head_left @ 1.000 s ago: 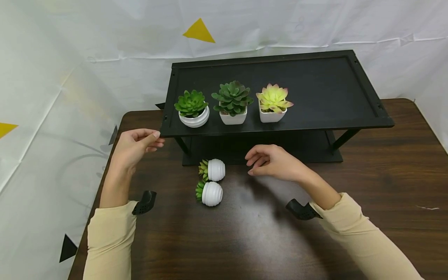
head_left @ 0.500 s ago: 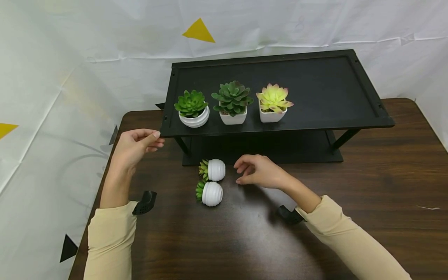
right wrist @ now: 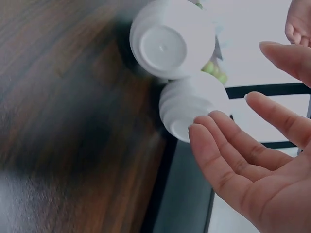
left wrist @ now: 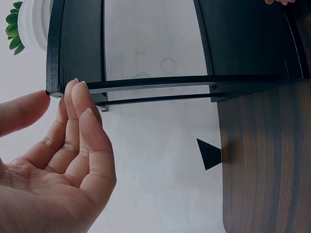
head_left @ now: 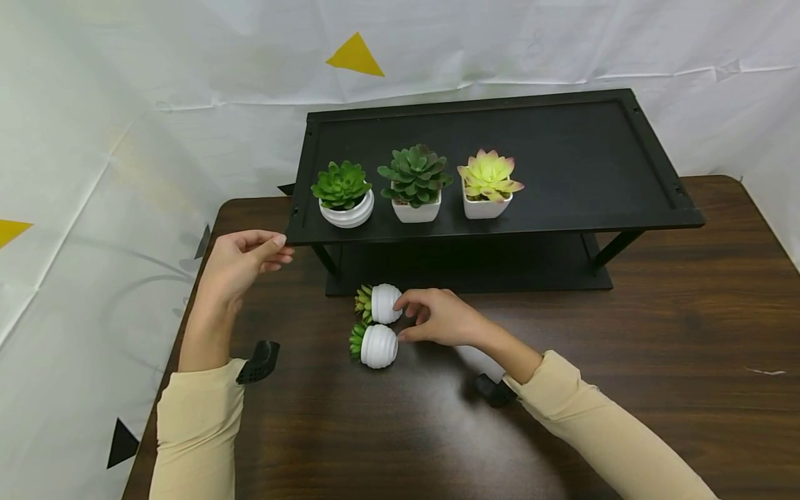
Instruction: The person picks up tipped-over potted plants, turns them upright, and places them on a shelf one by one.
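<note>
My left hand [head_left: 240, 267] pinches the front left corner of the black two-tier shelf [head_left: 562, 160], thumb on top and fingers underneath. In the left wrist view the thumb and fingers [left wrist: 87, 121] lie on either side of the board's end. On the table before the shelf, two small potted succulents lie on their sides, leaves to the left: an upper white pot [head_left: 386, 303] and a lower white pot [head_left: 378, 346]. Just right of them hovers my right hand [head_left: 440, 318], fingers loosely bent and apart. Its fingertips appear beside the pots; I cannot tell whether they touch.
Along the shelf's front stand a bright green succulent in a round pot [head_left: 346, 208], a dark green succulent [head_left: 415, 173] and a yellow-pink succulent [head_left: 489, 177]. The brown wooden table [head_left: 687, 333] lies around the shelf, with a white sheet [head_left: 500, 42] behind.
My right hand has moved left and slightly towards me, from in front of the shelf to the lying pots. The left hand, the shelf and all the plants have stayed in place.
</note>
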Demonstrator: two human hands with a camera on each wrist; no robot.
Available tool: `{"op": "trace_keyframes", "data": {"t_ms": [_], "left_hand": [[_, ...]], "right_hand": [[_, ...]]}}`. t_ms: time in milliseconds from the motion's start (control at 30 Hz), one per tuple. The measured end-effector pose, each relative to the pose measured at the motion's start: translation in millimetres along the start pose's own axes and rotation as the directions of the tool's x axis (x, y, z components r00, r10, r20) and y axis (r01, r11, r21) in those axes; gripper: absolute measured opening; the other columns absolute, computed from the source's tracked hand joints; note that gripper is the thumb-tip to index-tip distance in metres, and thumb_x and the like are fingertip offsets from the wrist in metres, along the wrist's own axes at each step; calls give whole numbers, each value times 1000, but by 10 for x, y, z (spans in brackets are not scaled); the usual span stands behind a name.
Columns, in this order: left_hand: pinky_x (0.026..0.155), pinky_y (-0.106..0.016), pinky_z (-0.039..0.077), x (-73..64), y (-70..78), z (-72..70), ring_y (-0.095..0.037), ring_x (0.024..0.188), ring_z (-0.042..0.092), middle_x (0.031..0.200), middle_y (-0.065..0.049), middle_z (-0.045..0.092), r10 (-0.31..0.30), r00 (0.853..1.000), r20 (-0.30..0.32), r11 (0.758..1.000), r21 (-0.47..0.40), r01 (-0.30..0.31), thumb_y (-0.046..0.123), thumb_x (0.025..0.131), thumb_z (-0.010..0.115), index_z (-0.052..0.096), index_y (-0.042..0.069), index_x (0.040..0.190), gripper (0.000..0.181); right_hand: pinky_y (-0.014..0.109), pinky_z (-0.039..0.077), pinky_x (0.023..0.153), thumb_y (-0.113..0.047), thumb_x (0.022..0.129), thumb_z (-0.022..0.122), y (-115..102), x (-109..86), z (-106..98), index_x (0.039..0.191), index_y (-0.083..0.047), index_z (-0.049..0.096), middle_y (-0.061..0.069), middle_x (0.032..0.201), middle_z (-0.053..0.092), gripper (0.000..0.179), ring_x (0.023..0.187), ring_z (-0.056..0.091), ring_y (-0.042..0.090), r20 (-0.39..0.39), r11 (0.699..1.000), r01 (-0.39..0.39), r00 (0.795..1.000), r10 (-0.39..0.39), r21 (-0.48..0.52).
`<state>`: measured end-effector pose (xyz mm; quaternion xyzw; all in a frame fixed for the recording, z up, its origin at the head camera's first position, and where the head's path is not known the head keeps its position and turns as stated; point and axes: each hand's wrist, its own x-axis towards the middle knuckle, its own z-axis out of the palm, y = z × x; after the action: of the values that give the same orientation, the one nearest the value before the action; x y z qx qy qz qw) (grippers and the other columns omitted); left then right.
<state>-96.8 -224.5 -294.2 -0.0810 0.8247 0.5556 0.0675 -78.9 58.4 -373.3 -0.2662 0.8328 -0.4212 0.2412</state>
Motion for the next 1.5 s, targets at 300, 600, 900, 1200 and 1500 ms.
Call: {"op": "trace_keyframes", "data": {"t_ms": [300,600,900,1200,1500], "left_hand": [[68,-19,51,-3,-4,0,-5,71,63,73,11,63,2,1000,-3,1000,-3,-2,19,93,55,55,-10,110,34],[68,-19,51,-4,-9,-1,-5,72,63,74,11,63,4,1000,-5,1000,-1,-4,19,93,56,55,-10,111,34],[68,-18,50,5,-3,1,-6,72,63,74,10,63,5,1000,-5,1000,8,-5,20,93,55,55,-10,111,35],[68,-19,50,3,-5,1,-7,73,63,75,10,64,4,1000,-5,1000,6,-4,19,93,55,55,-10,111,34],[69,-20,51,6,-7,-5,-8,74,64,74,10,64,5,1000,-5,1000,-3,-5,19,93,56,55,-10,111,34]], "right_hand": [[25,46,64,-22,75,75,-27,59,149,109,-6,62,13,93,59,40,70,55,10,5,999,1,1000,0,-49],[25,42,65,-25,75,75,-33,114,247,111,-6,62,7,86,58,42,79,53,17,-2,992,33,999,-34,-123],[24,39,59,-26,74,77,-56,181,339,109,-5,64,4,72,56,43,66,47,11,-25,991,-7,1000,4,-132],[33,47,69,-27,74,77,-93,201,441,107,-8,65,7,101,64,40,86,57,20,-45,978,-38,999,29,-204],[37,48,72,-30,73,77,-86,208,495,109,-9,63,7,103,64,44,89,59,23,-55,973,-53,998,41,-226]]}}
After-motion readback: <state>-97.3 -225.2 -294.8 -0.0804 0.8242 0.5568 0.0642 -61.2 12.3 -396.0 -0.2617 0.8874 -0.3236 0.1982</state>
